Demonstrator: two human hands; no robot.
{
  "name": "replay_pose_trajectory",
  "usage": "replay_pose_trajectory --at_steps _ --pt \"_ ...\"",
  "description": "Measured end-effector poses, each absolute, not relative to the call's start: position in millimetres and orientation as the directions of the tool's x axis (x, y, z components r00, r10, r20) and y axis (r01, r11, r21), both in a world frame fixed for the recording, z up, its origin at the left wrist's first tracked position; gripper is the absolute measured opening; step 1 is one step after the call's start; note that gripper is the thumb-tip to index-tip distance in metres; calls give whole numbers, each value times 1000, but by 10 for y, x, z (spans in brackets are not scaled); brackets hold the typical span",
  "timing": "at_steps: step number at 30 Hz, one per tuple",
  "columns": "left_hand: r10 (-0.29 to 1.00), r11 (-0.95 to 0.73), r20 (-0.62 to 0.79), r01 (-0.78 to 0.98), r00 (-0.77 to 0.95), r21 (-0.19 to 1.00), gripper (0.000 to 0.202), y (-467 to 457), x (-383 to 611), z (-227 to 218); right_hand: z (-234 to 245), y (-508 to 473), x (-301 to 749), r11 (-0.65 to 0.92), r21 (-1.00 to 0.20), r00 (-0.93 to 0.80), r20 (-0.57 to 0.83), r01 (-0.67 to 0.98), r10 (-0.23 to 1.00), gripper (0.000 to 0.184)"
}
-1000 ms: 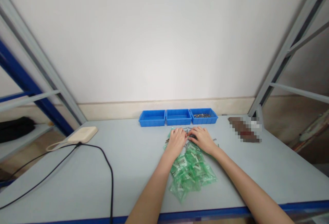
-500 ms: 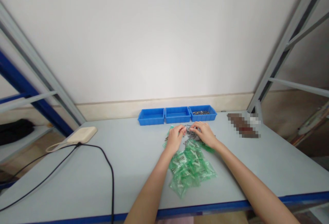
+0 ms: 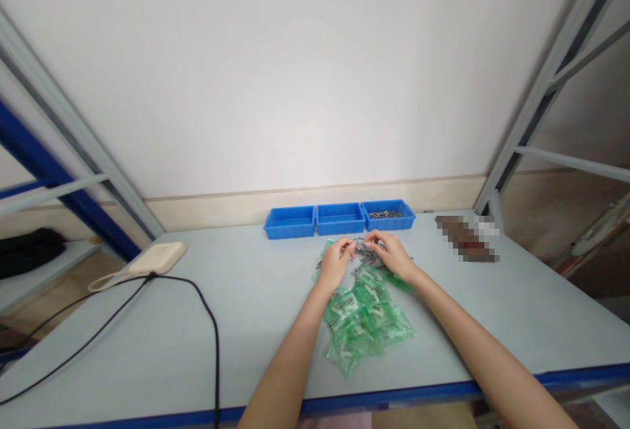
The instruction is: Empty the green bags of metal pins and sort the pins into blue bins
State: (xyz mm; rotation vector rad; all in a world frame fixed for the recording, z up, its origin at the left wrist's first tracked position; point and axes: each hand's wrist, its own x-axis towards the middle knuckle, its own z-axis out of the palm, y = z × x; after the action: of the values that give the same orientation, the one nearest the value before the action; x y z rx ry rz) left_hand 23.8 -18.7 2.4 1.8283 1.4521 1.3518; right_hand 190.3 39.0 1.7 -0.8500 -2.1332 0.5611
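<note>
A heap of small green plastic bags (image 3: 364, 324) holding metal parts lies on the grey table (image 3: 147, 344). Beyond it sits a loose scatter of small dark metal pieces (image 3: 365, 253). My left hand (image 3: 337, 261) and my right hand (image 3: 391, 252) rest over that scatter, fingertips nearly meeting. Both hands have curled, pinching fingers; what they hold is too small to name. Three blue trays stand in a row behind: the left tray (image 3: 289, 222), the middle tray (image 3: 339, 218) and the right tray (image 3: 388, 214), which contains metal pieces.
A beige device (image 3: 156, 258) with a black cable (image 3: 207, 324) lies at the left. A blurred-out object (image 3: 465, 239) sits at the right rear. Metal shelf uprights (image 3: 536, 107) flank the table, whose front edge is blue.
Both hands shifted slightly away from me toward the trays, staying together over the loose metal pieces. The view tilted a little.
</note>
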Motion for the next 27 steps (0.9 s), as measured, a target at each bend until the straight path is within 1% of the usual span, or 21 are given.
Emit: replay_pose_trajectory --at_steps 2,6,9,12,17,19,24,27 --pt "910 -350 414 483 -28 803 31 -204 241 42 20 387 1899 680 -625 -490 487 383 723 24" --pt "927 -312 375 492 -32 813 39 -225 253 48 38 361 1885 682 -617 -503 477 393 721 36" --pt "931 -298 363 489 -42 820 42 -219 255 26 47 345 1877 676 -620 -517 457 398 724 41" --pt "930 -304 365 471 -41 828 39 -208 250 11 39 349 1873 657 -653 -511 445 377 735 39" --pt "929 -311 368 450 -41 837 29 -206 248 27 22 367 1874 629 -711 -482 451 315 751 26" --pt "931 -308 363 451 -38 838 31 -208 251 31 27 360 1875 625 -714 -482 447 315 754 27" --pt "936 -292 349 461 -42 838 37 -211 256 17 44 331 1876 619 -711 -497 425 334 757 40" --pt "932 -296 359 463 -53 836 35 -212 255 18 39 330 1873 602 -731 -501 409 320 763 39"
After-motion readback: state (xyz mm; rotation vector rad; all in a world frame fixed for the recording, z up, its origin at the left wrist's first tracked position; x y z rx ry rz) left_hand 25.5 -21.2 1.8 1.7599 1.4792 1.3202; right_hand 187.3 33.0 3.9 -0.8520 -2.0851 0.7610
